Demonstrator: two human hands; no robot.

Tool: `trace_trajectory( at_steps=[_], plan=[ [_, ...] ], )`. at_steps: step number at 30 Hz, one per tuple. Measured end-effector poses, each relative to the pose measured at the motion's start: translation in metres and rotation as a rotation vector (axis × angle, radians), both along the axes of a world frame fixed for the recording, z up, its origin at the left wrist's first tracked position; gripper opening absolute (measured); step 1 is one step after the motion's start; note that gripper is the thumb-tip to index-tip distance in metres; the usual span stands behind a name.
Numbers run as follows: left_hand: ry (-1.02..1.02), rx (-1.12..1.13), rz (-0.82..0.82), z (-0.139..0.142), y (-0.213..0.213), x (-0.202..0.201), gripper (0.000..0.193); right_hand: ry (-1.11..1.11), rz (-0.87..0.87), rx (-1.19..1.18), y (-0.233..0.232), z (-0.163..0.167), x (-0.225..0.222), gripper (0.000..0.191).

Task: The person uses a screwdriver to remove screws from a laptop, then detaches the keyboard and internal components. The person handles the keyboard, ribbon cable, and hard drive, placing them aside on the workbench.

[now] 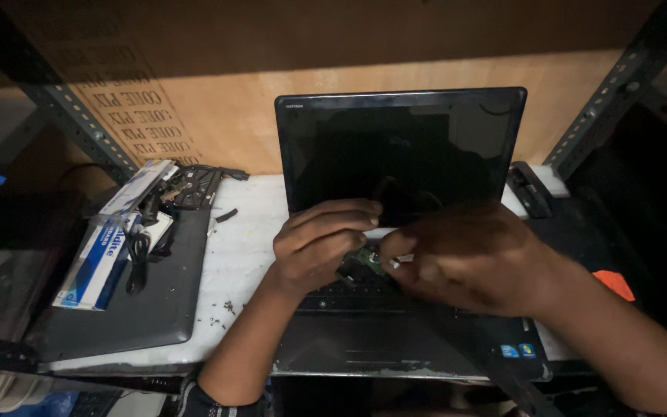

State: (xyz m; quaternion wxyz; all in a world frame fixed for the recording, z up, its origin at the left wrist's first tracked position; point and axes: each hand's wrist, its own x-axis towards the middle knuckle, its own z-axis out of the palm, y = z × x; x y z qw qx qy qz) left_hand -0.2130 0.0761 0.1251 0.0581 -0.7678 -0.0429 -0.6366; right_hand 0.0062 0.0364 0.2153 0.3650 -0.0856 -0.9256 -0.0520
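Both hands, left hand [319, 241] and right hand [468, 259], meet over the open laptop's [403, 154] keyboard, fingertips pinched on a small green circuit board [367, 260] between them. Beside it on the white tabletop [237, 255] lies a closed grey laptop [129, 305].

A white shelf [241, 255] is carrying an open black laptop [403, 232] at its middle. A closed grey laptop [140, 309] is lying at its left end, and a black part [530, 189] is sitting at right.

Dim, overhead-lit, shadowed edges, blurred hands
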Motion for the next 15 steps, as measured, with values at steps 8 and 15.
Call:
trace_trajectory(
  at_steps=[8, 15],
  plan=[
    [0.011, 0.025, 0.021, 0.0032, -0.0003, 0.0004, 0.012, 0.065, 0.109, -0.073, 0.0045, -0.0053, -0.0021, 0.039],
    [0.038, 0.011, 0.065, 0.0044, -0.0045, -0.0021, 0.012, -0.170, -0.174, 0.023, -0.0009, -0.0004, -0.0053, 0.026]
  ],
)
